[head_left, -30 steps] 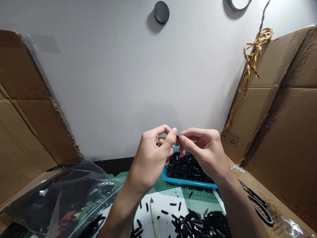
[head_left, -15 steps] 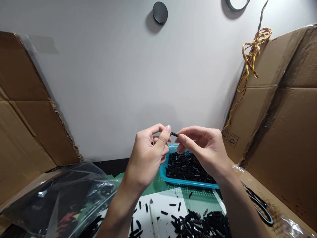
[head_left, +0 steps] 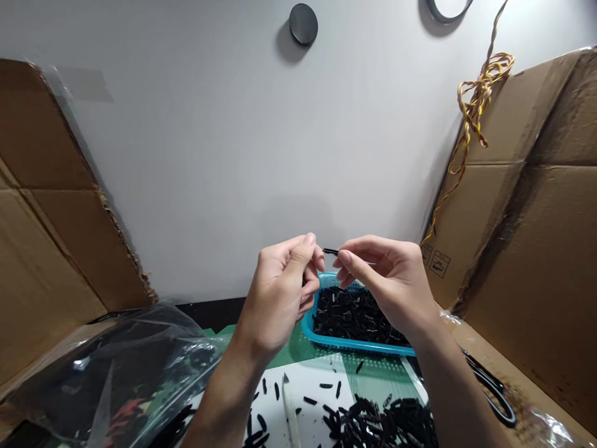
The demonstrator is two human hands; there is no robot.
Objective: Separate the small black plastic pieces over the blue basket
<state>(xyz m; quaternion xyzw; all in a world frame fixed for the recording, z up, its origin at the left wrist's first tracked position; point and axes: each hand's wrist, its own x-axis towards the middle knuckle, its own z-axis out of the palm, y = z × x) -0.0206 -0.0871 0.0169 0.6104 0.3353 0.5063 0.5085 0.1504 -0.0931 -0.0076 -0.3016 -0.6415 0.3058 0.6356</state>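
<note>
My right hand [head_left: 387, 267] pinches a small, slender, glossy black piece [head_left: 330, 251] between thumb and fingertips, above the basket. The piece points left, its free end close to the curled fingers of my left hand [head_left: 282, 283]. Whether that end touches them I cannot tell. My left hand is closed, thumb pressed on the index finger; something dark shows within its fingers, mostly hidden. Below, a blue plastic basket [head_left: 347, 343] holds many similar black pieces. Nearer to me lies a loose heap of black pieces [head_left: 385, 426], with several scattered on a white sheet [head_left: 319, 370].
A white-handled tool with a pointed grey tip [head_left: 290, 410] lies on the sheet. At left sits a clear plastic bag [head_left: 153, 354]; at right, black-handled scissors [head_left: 497, 398]. Cardboard walls [head_left: 536, 249] flank both sides. Twisted yellow-brown wire [head_left: 480, 99] hangs at right.
My left thumb and index finger have slipped back from the black piece's left end, baring more of it. My right hand still pinches the piece and has barely moved.
</note>
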